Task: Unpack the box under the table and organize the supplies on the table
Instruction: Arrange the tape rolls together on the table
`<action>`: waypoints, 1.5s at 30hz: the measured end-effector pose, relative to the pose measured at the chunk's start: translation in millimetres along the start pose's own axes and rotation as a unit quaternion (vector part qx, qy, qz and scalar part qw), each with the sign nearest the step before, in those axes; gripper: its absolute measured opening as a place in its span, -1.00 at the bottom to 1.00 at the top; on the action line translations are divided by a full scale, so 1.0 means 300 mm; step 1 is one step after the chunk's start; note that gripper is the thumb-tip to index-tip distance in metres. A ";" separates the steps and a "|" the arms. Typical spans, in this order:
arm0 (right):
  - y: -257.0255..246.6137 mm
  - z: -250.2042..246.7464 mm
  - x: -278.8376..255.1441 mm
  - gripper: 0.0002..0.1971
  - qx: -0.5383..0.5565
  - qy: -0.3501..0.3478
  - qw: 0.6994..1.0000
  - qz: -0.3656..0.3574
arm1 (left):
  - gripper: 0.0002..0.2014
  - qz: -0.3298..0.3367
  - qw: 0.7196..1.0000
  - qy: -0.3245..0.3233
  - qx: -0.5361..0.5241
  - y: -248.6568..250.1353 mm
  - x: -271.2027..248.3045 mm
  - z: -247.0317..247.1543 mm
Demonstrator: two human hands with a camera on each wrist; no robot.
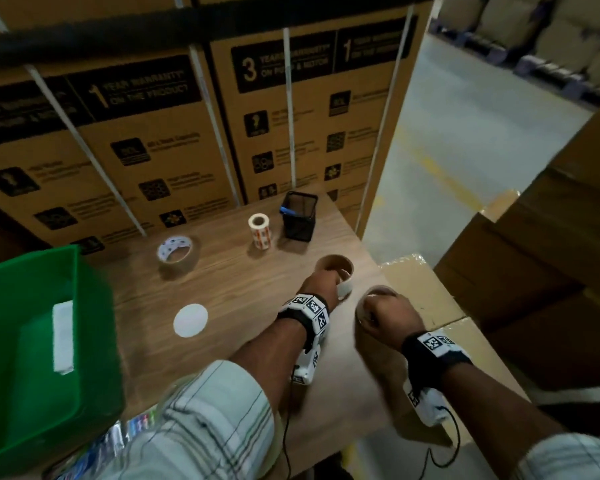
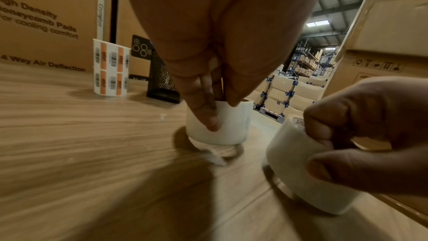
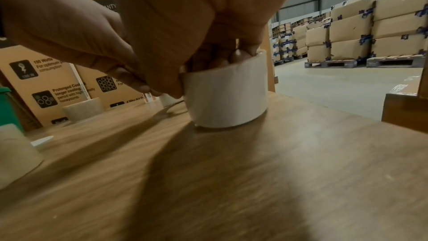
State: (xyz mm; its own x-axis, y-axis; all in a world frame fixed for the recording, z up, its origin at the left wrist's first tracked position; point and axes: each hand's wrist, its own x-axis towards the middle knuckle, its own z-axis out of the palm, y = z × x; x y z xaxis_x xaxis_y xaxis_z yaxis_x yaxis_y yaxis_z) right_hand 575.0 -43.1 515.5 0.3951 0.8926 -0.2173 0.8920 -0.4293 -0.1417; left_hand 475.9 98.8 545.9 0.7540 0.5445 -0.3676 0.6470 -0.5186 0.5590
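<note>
Left roll: a white tape roll (image 2: 220, 124) is standing on its flat side on the wooden table (image 1: 243, 282), in front of the mesh pen holder (image 1: 299, 216).
Left hand: the left hand (image 1: 321, 282) is gripping this roll from above, one finger down its outer wall and others reaching into the core.
Right roll: a second white tape roll (image 3: 225, 96) is sitting on the table just right of the first, nearer the table's right edge.
Right hand: the right hand (image 1: 383, 315) is clamping that roll, fingertips (image 3: 239, 55) hooking inside the core.
Label roll: a barcode sticker roll (image 1: 259, 230) is standing upright just left of the pen holder.
Clear tape: a printed-core tape roll (image 1: 176, 252) is lying farther left of the pen holder.
Disc: a white disc (image 1: 191, 320) is lying flat, well in front and left of the pen holder.
Bin: a green plastic bin (image 1: 94, 306) is occupying the table's left end, far from the pen holder.
</note>
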 end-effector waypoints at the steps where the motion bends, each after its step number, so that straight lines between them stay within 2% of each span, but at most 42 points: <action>1: -0.003 -0.001 -0.001 -0.83 -0.008 -0.001 1.000 -0.001 | -0.74 0.005 1.000 -0.006 0.005 0.001 0.008 0.014; 4: -0.003 0.005 0.004 -0.83 -0.026 -0.002 1.000 0.001 | -0.75 0.011 1.000 -0.015 0.011 0.006 0.018 0.033; 11: -0.006 -0.010 0.023 -0.71 -0.017 0.015 1.000 0.006 | -0.61 0.052 0.997 -0.032 0.038 -0.009 0.004 0.036; 14: -0.024 -0.018 0.010 -0.72 -0.012 0.080 0.996 0.047 | -0.61 0.069 0.997 0.006 0.020 -0.043 -0.005 0.008; 16: -0.051 -0.052 0.020 -0.73 -0.017 0.105 0.992 0.060 | -0.62 0.057 0.998 0.036 0.013 -0.076 -0.012 -0.024; 21: -0.218 -0.179 0.153 -0.82 -0.012 0.128 0.991 -0.041 | -0.65 0.004 0.996 0.092 0.013 -0.212 -0.055 -0.156; 24: -0.372 -0.228 0.261 -0.85 0.012 0.143 0.982 -0.126 | -0.66 -0.054 0.990 0.130 0.007 -0.326 -0.101 -0.261; 26: -0.484 -0.242 0.340 -0.81 0.027 0.126 0.974 -0.187 | -0.67 -0.105 0.982 0.156 -0.004 -0.407 -0.135 -0.324; 32: -0.777 -0.199 0.587 -0.51 0.012 -0.048 0.960 -0.275 | -0.61 -0.230 0.953 0.194 -0.044 -0.607 -0.203 -0.425; 36: -0.878 -0.136 0.704 -0.33 -0.006 -0.117 0.949 -0.293 | -0.65 -0.252 0.944 0.207 -0.047 -0.665 -0.214 -0.448; 38: -0.897 -0.095 0.742 -0.26 0.002 -0.128 0.947 -0.295 | -0.64 -0.254 0.945 0.202 -0.052 -0.683 -0.213 -0.447; 41: -0.902 -0.026 0.788 -0.30 0.029 -0.126 0.952 -0.279 | -0.60 -0.271 0.940 0.196 -0.068 -0.718 -0.209 -0.437; 45: -0.926 0.032 0.821 -0.56 0.046 -0.089 0.963 -0.249 | -0.60 -0.285 0.936 0.192 -0.079 -0.741 -0.210 -0.448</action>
State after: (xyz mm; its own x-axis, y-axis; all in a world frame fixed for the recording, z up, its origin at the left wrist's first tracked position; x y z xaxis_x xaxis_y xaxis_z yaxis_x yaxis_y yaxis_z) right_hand 422.5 294.6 492.2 -0.1281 0.9566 -0.2619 0.9349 0.0284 -0.3538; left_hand 269.4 268.5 544.8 0.1755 0.9154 -0.3623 0.8842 0.0153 0.4668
